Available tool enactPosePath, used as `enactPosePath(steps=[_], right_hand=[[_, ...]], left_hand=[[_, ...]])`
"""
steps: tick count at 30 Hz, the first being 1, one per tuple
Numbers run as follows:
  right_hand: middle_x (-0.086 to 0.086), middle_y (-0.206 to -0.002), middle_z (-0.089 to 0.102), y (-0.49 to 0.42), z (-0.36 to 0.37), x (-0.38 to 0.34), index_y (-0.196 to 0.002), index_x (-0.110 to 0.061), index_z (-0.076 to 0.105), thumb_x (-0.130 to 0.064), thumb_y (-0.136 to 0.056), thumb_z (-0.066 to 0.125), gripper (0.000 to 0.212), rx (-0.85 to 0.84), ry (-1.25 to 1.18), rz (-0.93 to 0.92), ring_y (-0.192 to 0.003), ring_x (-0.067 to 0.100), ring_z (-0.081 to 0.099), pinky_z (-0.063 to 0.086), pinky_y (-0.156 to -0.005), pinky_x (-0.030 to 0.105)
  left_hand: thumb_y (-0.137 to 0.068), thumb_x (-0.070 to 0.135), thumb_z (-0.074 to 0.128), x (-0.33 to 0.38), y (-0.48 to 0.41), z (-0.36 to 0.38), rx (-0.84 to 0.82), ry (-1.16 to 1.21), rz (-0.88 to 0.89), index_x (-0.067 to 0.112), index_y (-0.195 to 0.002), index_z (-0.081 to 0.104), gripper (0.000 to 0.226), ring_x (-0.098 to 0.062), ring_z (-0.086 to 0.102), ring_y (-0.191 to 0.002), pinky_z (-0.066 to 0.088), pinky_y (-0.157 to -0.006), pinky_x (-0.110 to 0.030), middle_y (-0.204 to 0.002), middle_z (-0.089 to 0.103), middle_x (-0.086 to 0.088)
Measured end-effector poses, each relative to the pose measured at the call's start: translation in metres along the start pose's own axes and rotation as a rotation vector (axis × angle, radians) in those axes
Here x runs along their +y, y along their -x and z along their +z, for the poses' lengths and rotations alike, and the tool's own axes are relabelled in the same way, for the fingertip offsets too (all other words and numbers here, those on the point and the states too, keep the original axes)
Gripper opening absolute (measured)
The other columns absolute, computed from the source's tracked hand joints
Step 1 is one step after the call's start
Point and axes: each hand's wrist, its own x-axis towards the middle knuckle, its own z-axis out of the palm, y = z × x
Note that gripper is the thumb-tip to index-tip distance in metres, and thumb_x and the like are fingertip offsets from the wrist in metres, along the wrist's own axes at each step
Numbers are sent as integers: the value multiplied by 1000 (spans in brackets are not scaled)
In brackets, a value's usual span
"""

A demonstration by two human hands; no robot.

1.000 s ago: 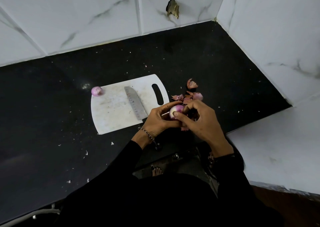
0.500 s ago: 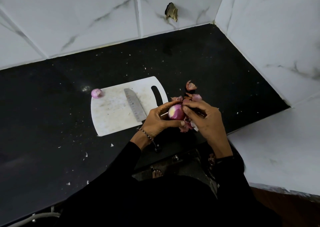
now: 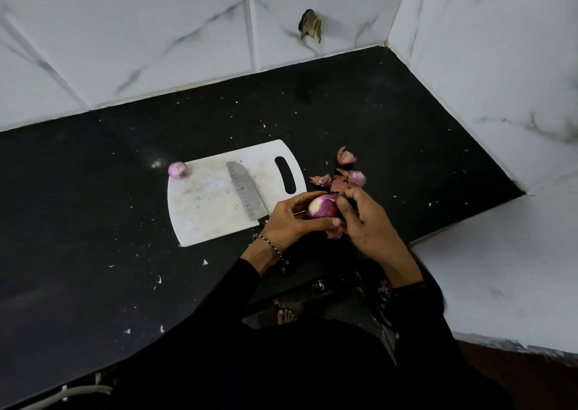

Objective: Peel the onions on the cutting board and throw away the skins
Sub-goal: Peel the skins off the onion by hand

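Knife (image 3: 245,195) on board (image 3: 203,219) – onion (image 3: 178,170) at its far-left corner, skins (image 3: 339,185) to R.

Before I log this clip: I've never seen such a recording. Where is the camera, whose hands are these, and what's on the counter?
No machine here: the picture comes from a wide-angle camera worn on a person's head, looking down at their own bare hands. The left hand holds a half-peeled onion; the right hand picks at its skin with its fingers. On the black counter lies a white cutting board with a knife on it and a second onion at its far left corner. Loose skins lie just right of the board.
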Motion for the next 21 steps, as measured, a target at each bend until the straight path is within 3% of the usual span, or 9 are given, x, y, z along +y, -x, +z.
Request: enactPosePath(steps=[3, 8, 15, 18, 21], right_hand=[[-5, -98, 66, 4, 1, 3, -108, -16, 60, -32, -105, 44, 22, -13, -30, 32, -94, 8, 64, 49, -84, 25], [-5, -94, 67, 10, 2, 0, -110, -14, 60, -26, -105, 45, 20, -23, -144, 57, -84, -3, 66, 51, -71, 14], [-7, -114, 64, 13, 5, -7, -119, -24, 57, -35, -100, 55, 22, 87, -269, 73, -102, 2, 65, 57, -76, 19], [-17, -123, 59, 13, 6, -12, -124, -33, 59, -34, -95, 66, 30, 95, -207, 5, -108, -9, 58, 49, -74, 5], [-17, -115, 65, 10, 8, -9, -109, -28, 71, -31, -91, 70, 19, 219, -88, -57, -109, -7, 59, 46, -82, 4]], left_hand=[[-68, 12, 87, 1, 1, 1, 16, 7, -16, 14, -115, 69, 51, -5, 68, -96, 52, -78, -15, -108, 72, 2], [-70, 10, 85, 1, 2, 2, 39, 34, -34, 11, -112, 69, 45, -3, 69, -89, 50, -73, -11, -101, 73, 1], [-71, 9, 84, -1, 4, 0, 13, 79, -47, 9, -115, 68, 46, -9, 70, -92, 52, -75, -14, -103, 74, -4], [-72, 7, 82, 0, 4, -2, 11, 61, -28, 7, -116, 67, 47, -4, 69, -88, 51, -74, -13, -104, 73, -4], [-71, 7, 84, 0, 6, -2, -8, 63, -26, 8, -116, 67, 48, -9, 70, -92, 52, -76, -16, -105, 73, -6]])
